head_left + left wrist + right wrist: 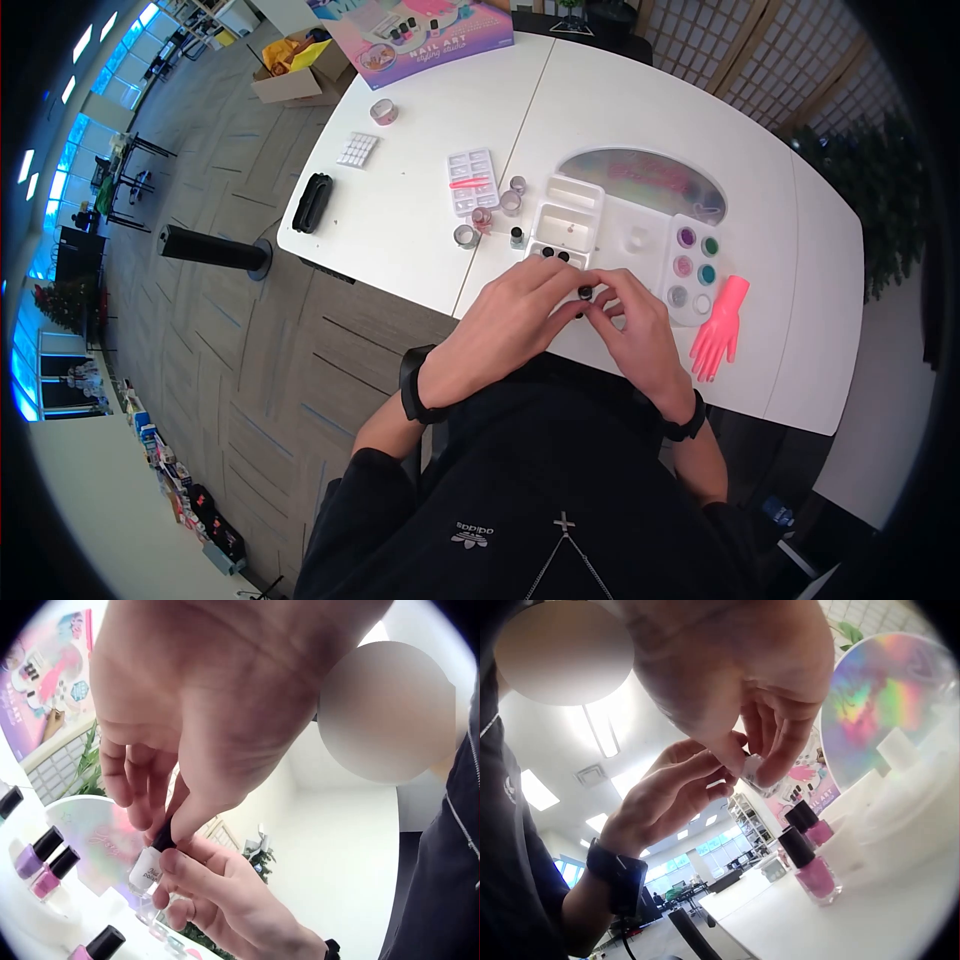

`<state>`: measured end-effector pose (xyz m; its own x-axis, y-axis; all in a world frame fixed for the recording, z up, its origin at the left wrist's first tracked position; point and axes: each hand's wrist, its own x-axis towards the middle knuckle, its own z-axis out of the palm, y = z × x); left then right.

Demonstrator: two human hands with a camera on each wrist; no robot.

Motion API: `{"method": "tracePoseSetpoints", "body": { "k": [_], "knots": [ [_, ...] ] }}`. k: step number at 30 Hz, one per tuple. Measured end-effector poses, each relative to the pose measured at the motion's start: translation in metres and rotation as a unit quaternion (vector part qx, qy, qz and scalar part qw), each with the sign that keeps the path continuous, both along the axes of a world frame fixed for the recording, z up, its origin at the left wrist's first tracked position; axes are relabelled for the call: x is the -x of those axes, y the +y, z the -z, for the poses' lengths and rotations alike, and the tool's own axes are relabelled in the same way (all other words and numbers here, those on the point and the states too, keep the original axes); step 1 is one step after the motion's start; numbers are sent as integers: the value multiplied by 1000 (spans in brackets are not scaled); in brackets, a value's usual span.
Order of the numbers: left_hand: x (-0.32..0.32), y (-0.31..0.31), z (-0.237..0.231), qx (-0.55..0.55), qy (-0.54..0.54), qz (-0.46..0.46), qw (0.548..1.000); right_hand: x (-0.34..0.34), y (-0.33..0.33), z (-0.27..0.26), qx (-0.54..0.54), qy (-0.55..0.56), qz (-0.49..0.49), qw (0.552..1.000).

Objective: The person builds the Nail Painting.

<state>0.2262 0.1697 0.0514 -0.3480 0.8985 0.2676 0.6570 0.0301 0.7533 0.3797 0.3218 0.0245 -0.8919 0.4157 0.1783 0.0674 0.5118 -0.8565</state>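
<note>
Both hands meet over the near edge of the white table, around a small nail polish bottle point(146, 870) with white polish and a black cap point(163, 837). My left hand point(505, 312) pinches the cap from above between thumb and fingers. The glass body is pinched by my right hand point(642, 335), seen from close up in the right wrist view. Near the hands stand pink polish bottles point(817, 879) with black caps. The left wrist view also shows a purple polish bottle point(39, 855) beside a pink one.
A white compartment tray point(568, 228) with a shiny curved backboard point(650, 180) stands beyond the hands. Glitter pots point(685, 238) and a pink model hand point(722, 325) lie right. Small jars point(466, 236), a nail tray point(470, 180) and a black case point(313, 204) are left, a nail art box point(420, 40) behind.
</note>
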Motion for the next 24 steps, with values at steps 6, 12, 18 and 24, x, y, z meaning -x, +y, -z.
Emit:
{"method": "tracePoseSetpoints", "body": {
  "k": [6, 12, 18, 24],
  "knots": [
    [33, 2, 23, -11, 103, -129, 986, 18, 25, 18, 13, -63, 11, 998],
    [56, -3, 44, 65, 96, -150, 982, 29, 27, 29, 7, -69, -19, 997],
    [63, 3, 62, 75, 85, -133, 985, 35, 28, 31, -31, -106, -22, 994],
    [66, 2, 59, 72, 85, -145, 983, 33, 27, 29, -65, -117, -26, 991]
  ]
}}
